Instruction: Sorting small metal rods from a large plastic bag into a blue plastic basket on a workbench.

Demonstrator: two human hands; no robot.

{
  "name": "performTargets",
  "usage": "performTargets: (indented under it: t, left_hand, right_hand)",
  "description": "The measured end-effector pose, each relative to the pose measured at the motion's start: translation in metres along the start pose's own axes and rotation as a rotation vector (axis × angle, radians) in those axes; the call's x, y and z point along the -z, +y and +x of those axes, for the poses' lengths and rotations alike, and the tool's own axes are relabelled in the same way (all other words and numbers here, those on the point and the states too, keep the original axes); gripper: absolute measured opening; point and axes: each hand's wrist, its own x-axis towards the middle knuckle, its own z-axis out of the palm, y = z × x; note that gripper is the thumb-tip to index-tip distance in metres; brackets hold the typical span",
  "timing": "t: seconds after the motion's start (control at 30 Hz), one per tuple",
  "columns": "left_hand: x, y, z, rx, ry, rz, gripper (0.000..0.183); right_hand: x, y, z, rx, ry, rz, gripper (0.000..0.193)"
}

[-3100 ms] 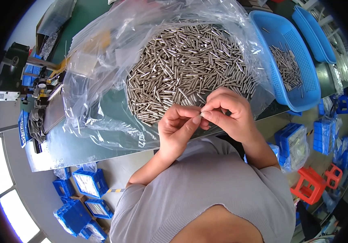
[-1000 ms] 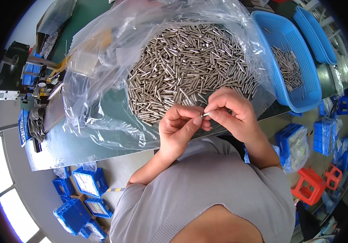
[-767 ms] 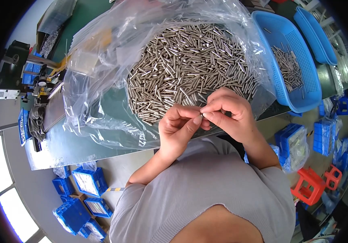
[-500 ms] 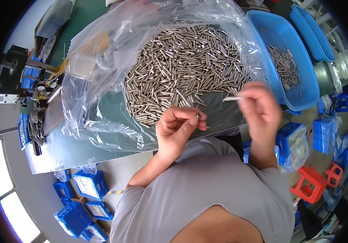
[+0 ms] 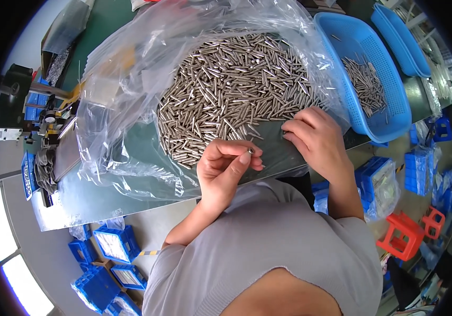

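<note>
A wide heap of slim, tapered metal pins (image 5: 236,84) lies on clear plastic sheeting (image 5: 131,95) over the green table. In front of the heap, my left hand (image 5: 225,167) is closed in a pinch of thumb and forefinger. Between them sits one metal pin (image 5: 250,150), its round end showing and most of its length hidden by the fingers. My right hand (image 5: 318,141) is low over the table at the heap's near right edge, fingertips drawn together. A small dark bit shows at those fingertips, too little to make out.
A blue perforated basket (image 5: 363,126) with a smaller pile of pins stands right of the heap; another blue basket (image 5: 402,42) is beyond it. Machine parts (image 5: 49,116) stand at the table's left. Blue crates (image 5: 115,242) and red stools (image 5: 402,237) are on the floor.
My right hand, blurred and raised half a second ago, has come left and down to the table by the heap's edge. My left hand keeps its pinch on the pin.
</note>
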Motion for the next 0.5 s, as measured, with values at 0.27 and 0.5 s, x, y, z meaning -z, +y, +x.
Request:
performTargets:
  t: [0.27, 0.5]
  left_hand:
    - [0.0, 0.0, 0.0, 0.009, -0.008, -0.006, 0.006]
    - [0.001, -0.001, -0.001, 0.049, -0.024, -0.023, 0.007]
  right_hand:
    - [-0.009, -0.011, 0.013, 0.064, 0.069, 0.252, 0.014]
    - [-0.014, -0.024, 0.01, -0.146, 0.018, 0.962, 0.005]
